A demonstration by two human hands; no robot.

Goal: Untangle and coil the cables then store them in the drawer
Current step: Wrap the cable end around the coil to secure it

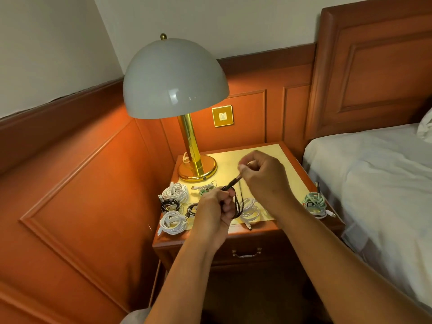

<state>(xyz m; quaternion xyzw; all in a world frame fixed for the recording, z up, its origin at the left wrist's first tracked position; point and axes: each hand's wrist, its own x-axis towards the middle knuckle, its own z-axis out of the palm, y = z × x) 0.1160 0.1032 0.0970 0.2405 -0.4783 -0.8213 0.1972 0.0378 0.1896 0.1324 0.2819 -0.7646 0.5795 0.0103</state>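
black cable [236, 202] hangs in loops over the near middle of the nightstand [289, 169], held up between both hands. left hand [216, 210] has its fingers curled round the top of the loops, gripping the bundle. right hand [263, 175], just beyond it and higher, pinches the cable's free end between thumb and fingertips, with the strand running taut down to the left hand. coiled white cables [175, 191] sit at the left edge of the top, another white coil [172, 222] nearer, and small black coils [170, 204] between them. a mint green coil [313, 201] lies at the right edge, beside the bed [374, 174]. one more white coil [251, 210] rests under the hanging loops. drawer [246, 253] below is closed, its handle facing near. a gold lamp [187, 141] with a pale dome shade stands at the far left corner.
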